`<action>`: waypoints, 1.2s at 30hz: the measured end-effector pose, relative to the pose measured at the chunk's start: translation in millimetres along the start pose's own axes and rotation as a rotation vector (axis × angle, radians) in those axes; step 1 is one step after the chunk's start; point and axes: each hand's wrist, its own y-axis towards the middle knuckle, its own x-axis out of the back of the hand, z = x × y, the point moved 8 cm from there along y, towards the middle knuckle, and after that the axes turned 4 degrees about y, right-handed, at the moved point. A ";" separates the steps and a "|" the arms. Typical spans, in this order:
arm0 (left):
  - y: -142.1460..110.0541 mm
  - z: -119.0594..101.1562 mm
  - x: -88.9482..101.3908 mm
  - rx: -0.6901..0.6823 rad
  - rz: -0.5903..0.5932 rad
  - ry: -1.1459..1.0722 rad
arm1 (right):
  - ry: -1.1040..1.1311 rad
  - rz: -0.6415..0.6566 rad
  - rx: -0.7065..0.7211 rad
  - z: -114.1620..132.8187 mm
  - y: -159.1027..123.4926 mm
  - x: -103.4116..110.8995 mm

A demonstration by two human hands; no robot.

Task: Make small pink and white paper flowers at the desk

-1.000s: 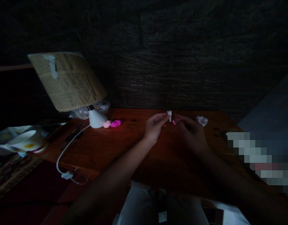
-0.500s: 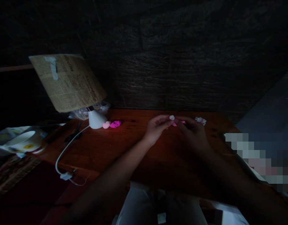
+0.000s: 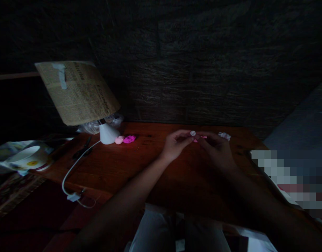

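Both my hands meet over the middle of a dim wooden table (image 3: 140, 164). My left hand (image 3: 175, 145) pinches a small white piece (image 3: 193, 133) between thumb and fingertips. My right hand (image 3: 215, 148) is curled beside it, fingertips pinched on a small pink piece (image 3: 200, 139) that touches the white one. The fingers of both hands are closed. A crumpled white bit (image 3: 224, 135) lies just behind my right hand.
A white lamp (image 3: 107, 133) with a newspaper shade (image 3: 78, 91) stands at the table's back left, its cord (image 3: 71, 171) trailing to the front edge. Two pink lumps (image 3: 125, 139) lie by its base, dark scissors (image 3: 83, 149) to the left. A bowl (image 3: 28, 157) sits far left. A dark wall (image 3: 192, 63) closes the back.
My hands have come together and sunk a little toward the table. The white piece, held upright a second ago, now shows its round end between my fingertips.
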 end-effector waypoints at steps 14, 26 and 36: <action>1.0 13.2 -2.0 0.146 0.051 -0.040 | 0.045 0.016 -0.115 -4.7 0.9 -1.2; 0.2 11.6 -0.5 0.129 0.036 -0.024 | 0.012 0.040 -0.052 0.3 1.2 -2.2; 0.6 12.5 1.7 0.153 0.016 -0.052 | 0.056 0.100 -0.001 0.8 2.2 -3.6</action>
